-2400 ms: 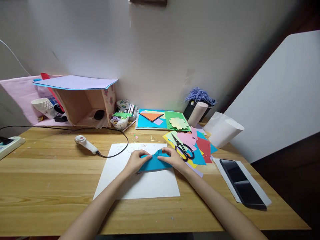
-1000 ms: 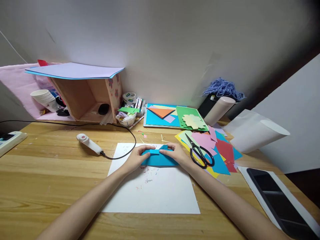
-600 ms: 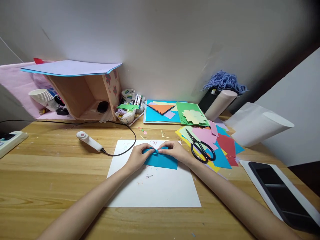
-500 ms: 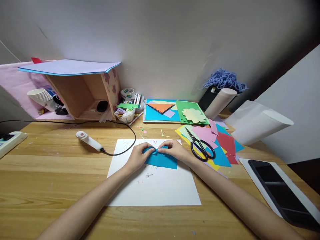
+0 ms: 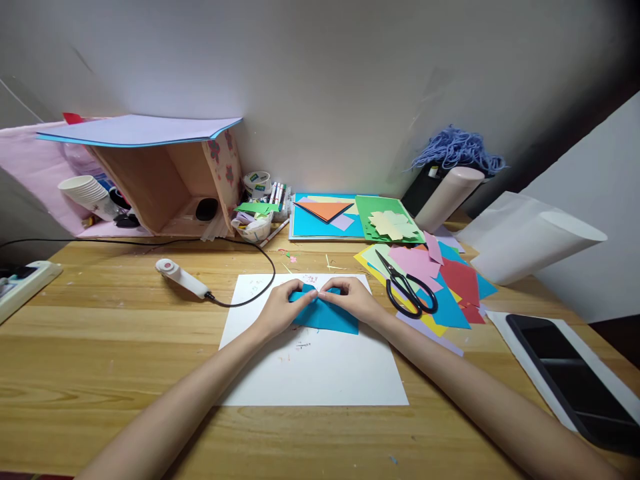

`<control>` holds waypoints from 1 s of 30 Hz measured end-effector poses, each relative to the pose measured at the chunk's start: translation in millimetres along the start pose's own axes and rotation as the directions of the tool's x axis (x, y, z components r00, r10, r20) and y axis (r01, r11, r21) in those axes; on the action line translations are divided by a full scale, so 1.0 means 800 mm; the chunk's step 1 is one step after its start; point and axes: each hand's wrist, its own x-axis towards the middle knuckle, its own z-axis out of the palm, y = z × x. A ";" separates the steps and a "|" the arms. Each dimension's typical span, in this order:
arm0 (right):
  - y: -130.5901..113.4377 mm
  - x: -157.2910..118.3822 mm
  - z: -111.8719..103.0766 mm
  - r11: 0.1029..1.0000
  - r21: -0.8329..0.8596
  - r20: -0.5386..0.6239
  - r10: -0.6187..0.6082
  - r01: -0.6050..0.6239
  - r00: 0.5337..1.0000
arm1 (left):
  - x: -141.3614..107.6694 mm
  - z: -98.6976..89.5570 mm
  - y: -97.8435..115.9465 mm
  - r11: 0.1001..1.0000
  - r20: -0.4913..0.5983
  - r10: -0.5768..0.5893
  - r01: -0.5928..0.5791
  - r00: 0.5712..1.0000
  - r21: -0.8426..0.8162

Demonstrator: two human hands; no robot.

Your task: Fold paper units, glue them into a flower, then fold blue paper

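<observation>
Between my two hands is a piece of blue paper (image 5: pixel 330 317), creased and partly folded along its upper edge. My left hand (image 5: pixel 284 305) pinches it near the top middle, thumb on the near face. From the other side my right hand (image 5: pixel 354 297) grips the same upper edge, its thumb and finger close to my left thumb. The fingertips hide part of the fold. Under the blue paper lies a large white sheet (image 5: pixel 320 380) with faint coloured marks.
Black-handled scissors (image 5: pixel 411 293) rest on coloured paper (image 5: pixel 457 277) to the right. A white corded tool (image 5: pixel 183 279) lies left. Behind stand an open box (image 5: pixel 165 180) and a tub of scraps (image 5: pixel 255 228). A dark tablet-like device (image 5: pixel 575 380) sits at the far right.
The view has shifted slightly, so the table things appear a little to the right and higher. Both hands stay on the blue paper, with thumbs still close together at its upper edge.
</observation>
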 end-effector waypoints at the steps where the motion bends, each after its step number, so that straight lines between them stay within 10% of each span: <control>1: 0.000 0.000 0.000 1.000 0.005 0.001 0.001 -0.001 1.000 | -0.001 0.000 0.000 1.000 -0.004 0.002 -0.002 1.000 0.021; 17: 0.000 -0.002 -0.003 0.990 0.140 0.113 -0.027 0.010 0.993 | 0.001 0.000 -0.005 0.999 0.113 0.010 -0.004 0.994 -0.053; 30: 0.006 -0.002 -0.003 0.976 0.218 0.066 0.013 -0.027 0.998 | 0.007 -0.006 -0.003 0.944 -0.145 -0.161 0.109 0.976 -0.312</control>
